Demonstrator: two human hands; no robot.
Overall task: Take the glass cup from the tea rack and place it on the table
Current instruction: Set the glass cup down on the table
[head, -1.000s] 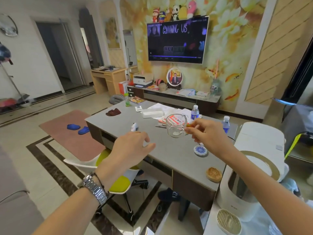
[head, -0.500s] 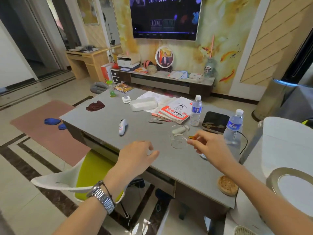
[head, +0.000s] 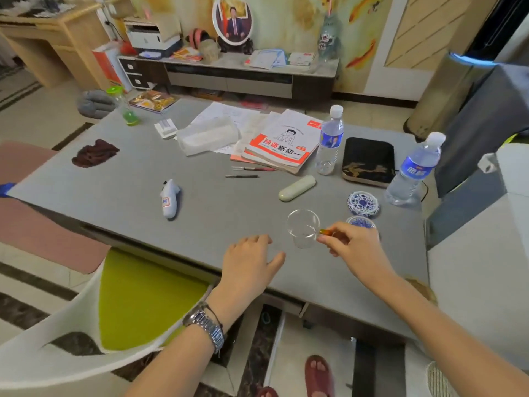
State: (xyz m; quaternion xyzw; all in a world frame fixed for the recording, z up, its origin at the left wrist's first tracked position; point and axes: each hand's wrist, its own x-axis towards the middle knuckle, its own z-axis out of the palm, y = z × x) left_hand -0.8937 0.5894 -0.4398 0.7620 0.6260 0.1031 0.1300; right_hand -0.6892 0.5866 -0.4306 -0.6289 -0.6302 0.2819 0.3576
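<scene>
A small clear glass cup (head: 303, 228) with an amber handle is upright just over or on the grey table (head: 223, 213), near its front edge. My right hand (head: 353, 247) pinches the cup's handle from the right. My left hand (head: 248, 266) hovers over the table's front edge left of the cup, fingers loosely spread, holding nothing. The tea rack is out of view.
Behind the cup lie a cream case (head: 297, 187), two blue-and-white ceramic pieces (head: 363, 204), two water bottles (head: 329, 140), a black tray (head: 367, 160), books (head: 282, 141), pens and a white toy (head: 170, 197). A white chair with a green seat (head: 137, 293) stands left below the table.
The view has tilted down and closer to the table. My right hand has lowered the cup toward the tabletop's front part. My left hand has stayed beside it.
</scene>
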